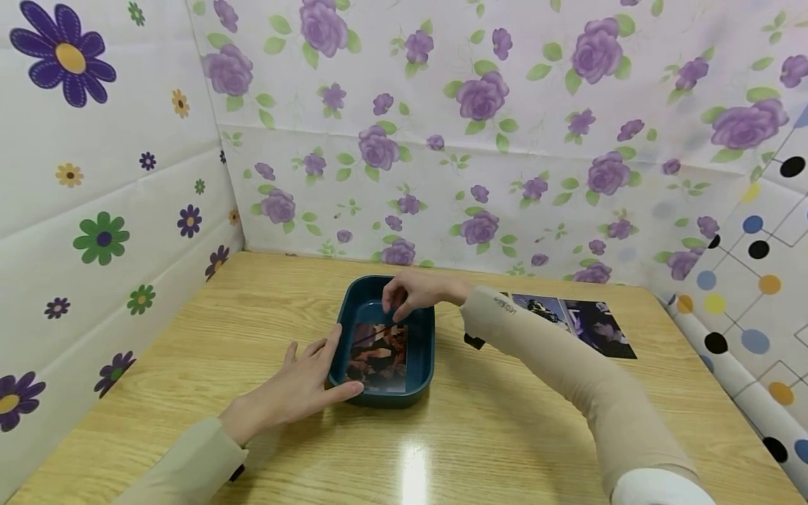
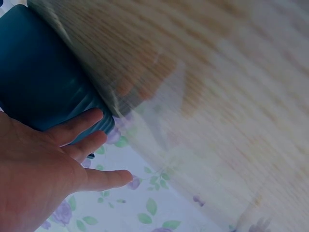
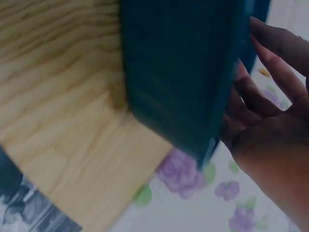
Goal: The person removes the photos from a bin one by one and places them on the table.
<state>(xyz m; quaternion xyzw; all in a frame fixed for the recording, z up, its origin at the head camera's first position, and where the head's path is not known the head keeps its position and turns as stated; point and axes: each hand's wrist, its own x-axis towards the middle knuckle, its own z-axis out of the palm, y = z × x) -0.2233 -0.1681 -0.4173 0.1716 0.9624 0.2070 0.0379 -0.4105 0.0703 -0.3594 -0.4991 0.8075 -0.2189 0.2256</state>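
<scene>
A dark teal rectangular bin (image 1: 429, 351) stands on the table, with glossy picture cards (image 1: 379, 361) on its bottom. A thin dark line crosses the cards and ends near the right thumb; whether it is a card's edge is unclear. My left hand (image 1: 303, 386) rests against the bin's left side, fingers spread and thumb over the near rim. In the left wrist view its fingers (image 2: 79, 126) lie along the bin's outer wall. Over the far part of the bin, my right hand (image 1: 419, 291) reaches down with loosely bent fingers; nothing is plainly seen between them.
Picture cards (image 1: 596, 326) lie in a row on the wooden table (image 1: 265, 315), right of the bin and partly behind the right forearm. Flower-patterned cloth (image 1: 429, 140) hangs behind and to the left. Dotted cloth (image 1: 745, 315) borders the right side.
</scene>
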